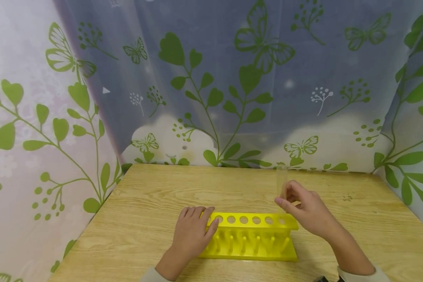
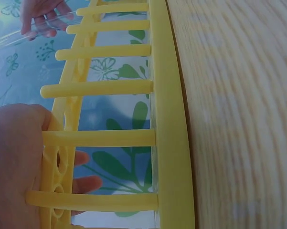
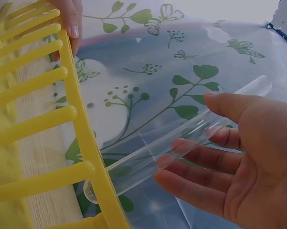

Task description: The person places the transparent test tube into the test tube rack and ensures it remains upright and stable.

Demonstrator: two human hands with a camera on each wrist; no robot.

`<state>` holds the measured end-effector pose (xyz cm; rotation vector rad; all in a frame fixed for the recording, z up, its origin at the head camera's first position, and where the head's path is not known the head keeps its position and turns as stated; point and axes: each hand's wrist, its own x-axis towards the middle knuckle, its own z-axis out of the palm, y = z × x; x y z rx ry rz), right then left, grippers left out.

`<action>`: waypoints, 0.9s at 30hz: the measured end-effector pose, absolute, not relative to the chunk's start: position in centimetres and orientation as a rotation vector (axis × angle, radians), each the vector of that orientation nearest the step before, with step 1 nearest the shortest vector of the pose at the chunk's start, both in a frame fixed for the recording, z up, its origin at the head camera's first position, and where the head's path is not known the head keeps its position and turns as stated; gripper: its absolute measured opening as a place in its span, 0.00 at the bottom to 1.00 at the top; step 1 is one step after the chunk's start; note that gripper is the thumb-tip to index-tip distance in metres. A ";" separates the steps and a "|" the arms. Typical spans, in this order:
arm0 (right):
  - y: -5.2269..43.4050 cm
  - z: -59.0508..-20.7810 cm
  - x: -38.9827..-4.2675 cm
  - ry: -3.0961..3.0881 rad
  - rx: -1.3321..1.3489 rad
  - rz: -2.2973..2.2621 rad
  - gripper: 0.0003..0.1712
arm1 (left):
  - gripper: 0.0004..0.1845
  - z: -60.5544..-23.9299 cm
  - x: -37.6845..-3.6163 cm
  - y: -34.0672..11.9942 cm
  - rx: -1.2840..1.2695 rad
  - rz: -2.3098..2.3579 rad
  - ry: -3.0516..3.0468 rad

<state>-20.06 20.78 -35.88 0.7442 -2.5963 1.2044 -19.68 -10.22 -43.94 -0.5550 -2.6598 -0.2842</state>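
A yellow test tube rack stands on the wooden table, with a row of holes along its top plate and upright pegs below. My left hand grips the left end of that plate, thumb on the near side and fingers over the far edge. My right hand pinches a clear test tube between thumb and fingers at the rack's right end. The tube stands nearly upright in the head view. Its rounded bottom pokes through the end hole of the top plate in the right wrist view.
The wooden table extends around the rack. Behind it hangs a blue-grey curtain printed with green leaves and butterflies, and similar cloth closes off both sides. A small dark object shows at the bottom edge near the right sleeve.
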 end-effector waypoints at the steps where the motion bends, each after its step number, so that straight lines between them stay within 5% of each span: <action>1: 20.8 -35.9 -20.1 -2.596 0.748 1.202 0.06 | 0.23 -44.0 -19.7 -10.2 -0.554 -0.286 -2.664; 27: 20.6 -36.2 -20.3 -2.624 0.752 1.222 0.08 | 0.23 -44.0 -19.7 -10.3 -0.551 -0.291 -2.658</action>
